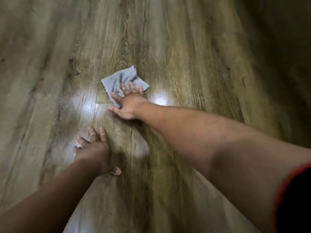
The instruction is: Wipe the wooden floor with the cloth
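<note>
A grey cloth (pixel 123 79) is lying flat on the wooden floor (pixel 193 52), spread out as a rough, slightly creased square with one corner pointing away from the person. The right hand (pixel 129 105) is pressing down on the near part of the cloth with its fingers (pixel 125 87) straight and splayed. Nothing is curling round the fabric, so the hand is pushing on it rather than gripping it. The right thumb is reaching out sideways, just off the cloth's near-left edge, and is lying on bare wood. The right forearm is stretching back from the cloth toward the lower right, where a dark sleeve (pixel 297 199) with a red hem is showing.

The left hand (pixel 94 148) is resting on the floor nearer the person than the cloth and a little to its left, well apart from it. Its fingers are spreading out flat on the boards and are holding nothing, and its thumb is sticking out to the right.

Two bright glares are shining on the boards, one (pixel 159 98) just right of the cloth's near corner and a broader one (pixel 84 105) to the cloth's near left
</note>
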`<state>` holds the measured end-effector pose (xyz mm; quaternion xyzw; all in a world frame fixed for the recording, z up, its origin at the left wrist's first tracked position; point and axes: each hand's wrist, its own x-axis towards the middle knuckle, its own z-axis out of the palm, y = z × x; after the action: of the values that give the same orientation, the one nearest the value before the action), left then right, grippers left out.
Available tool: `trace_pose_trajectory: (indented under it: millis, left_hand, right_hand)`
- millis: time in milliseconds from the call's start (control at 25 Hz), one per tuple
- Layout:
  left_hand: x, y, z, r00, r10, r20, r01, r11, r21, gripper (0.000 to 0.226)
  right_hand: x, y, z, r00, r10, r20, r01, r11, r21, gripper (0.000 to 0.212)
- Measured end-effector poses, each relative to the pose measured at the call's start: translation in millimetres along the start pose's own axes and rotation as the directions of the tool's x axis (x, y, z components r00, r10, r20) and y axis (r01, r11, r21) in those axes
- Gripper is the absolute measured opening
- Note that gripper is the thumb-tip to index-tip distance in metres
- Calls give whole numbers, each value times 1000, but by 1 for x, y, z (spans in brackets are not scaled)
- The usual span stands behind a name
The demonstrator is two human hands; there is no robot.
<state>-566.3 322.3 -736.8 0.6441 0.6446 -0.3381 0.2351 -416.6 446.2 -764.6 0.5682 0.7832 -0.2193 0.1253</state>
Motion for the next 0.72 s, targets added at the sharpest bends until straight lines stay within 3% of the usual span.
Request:
trace_pose_trajectory:
  millis: [160,280,360,440,560,720]
  left_hand:
    - [-7,8,-13,999,-37,3,36,984,172,146]
    - [11,8,-43,992,61,-111,-31,968,251,102]
    - [33,-6,-60,989,74,-130,-48,980,192,125]
    - [55,-20,-58,990,71,-123,-58,993,106,147]
    - [75,-32,-40,990,68,-123,-73,997,-37,151]
    - [76,-32,-36,989,75,-124,-84,994,-71,150]
  right_hand:
    - [10,8,-14,994,-98,52,97,995,11,69]
    - [-20,50,-5,990,-134,-42,137,986,93,61]
    - [-56,93,7,990,-105,-94,116,987,114,61]
    - [-94,150,16,991,-10,-133,25,993,111,70]
    - [-149,240,29,940,268,-210,-221,950,221,97]
    - [-183,278,32,815,538,-215,-469,830,303,72]
